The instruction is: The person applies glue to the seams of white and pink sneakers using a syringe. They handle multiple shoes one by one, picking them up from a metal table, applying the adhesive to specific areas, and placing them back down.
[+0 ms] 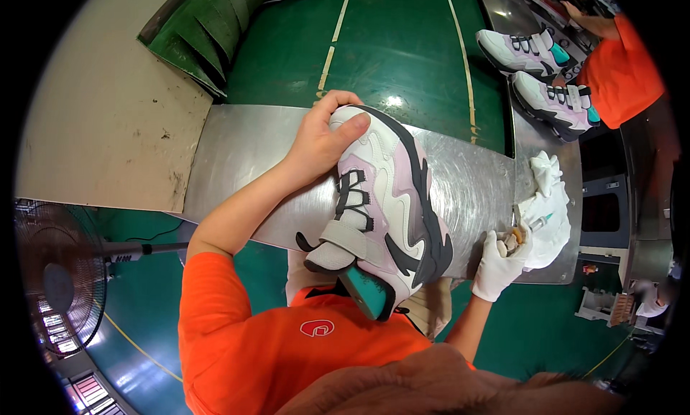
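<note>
A white, lilac and black sneaker with a hook-and-loop strap and a teal lining is held tilted in front of me, above the steel bench. My bare left hand grips its toe, thumb over the upper and fingers round the far side. In a white glove, my right hand is closed on a small clear syringe with a teal tip, pointing away from the shoe. Something yellowish-brown shows between those fingers, too small to make out. Beside this hand lies a crumpled white cloth.
Beyond the steel bench runs a green conveyor belt. Two similar sneakers stand at the far right, near a co-worker in an orange shirt. A green strip curtain hangs at the far left. A fan stands to the left.
</note>
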A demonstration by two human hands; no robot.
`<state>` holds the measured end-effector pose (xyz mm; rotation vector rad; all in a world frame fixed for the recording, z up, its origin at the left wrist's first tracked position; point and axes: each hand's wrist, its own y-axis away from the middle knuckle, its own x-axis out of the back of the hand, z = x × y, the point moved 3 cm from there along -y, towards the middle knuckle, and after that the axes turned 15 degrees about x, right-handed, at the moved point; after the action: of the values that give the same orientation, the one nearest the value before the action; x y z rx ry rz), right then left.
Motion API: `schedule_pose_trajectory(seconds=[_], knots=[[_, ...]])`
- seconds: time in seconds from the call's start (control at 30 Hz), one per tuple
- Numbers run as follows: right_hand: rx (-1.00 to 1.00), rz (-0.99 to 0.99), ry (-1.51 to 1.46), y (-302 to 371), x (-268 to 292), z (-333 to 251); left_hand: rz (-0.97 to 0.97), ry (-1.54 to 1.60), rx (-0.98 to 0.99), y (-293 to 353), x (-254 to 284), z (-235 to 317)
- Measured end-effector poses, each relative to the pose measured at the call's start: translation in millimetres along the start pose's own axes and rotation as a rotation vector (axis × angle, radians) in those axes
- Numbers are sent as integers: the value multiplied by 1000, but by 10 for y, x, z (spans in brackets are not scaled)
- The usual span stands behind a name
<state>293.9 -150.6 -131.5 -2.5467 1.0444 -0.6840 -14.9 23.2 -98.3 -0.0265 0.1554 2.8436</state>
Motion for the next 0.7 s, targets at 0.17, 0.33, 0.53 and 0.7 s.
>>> schedule_pose_trajectory(seconds=[0.17,0.33,0.53,0.7], knots=[[61,34,103,4,12,-15,15,70,10,34,-28,31],[106,63,44,17,29,-76,13,-55,-17,-88,-81,184],[156,45,139,21,58,-36,180,-480,-314,-927,-203,1076],[-20,97,-83,51,10,-66,883,-809,-446,-1972,618,1071]])
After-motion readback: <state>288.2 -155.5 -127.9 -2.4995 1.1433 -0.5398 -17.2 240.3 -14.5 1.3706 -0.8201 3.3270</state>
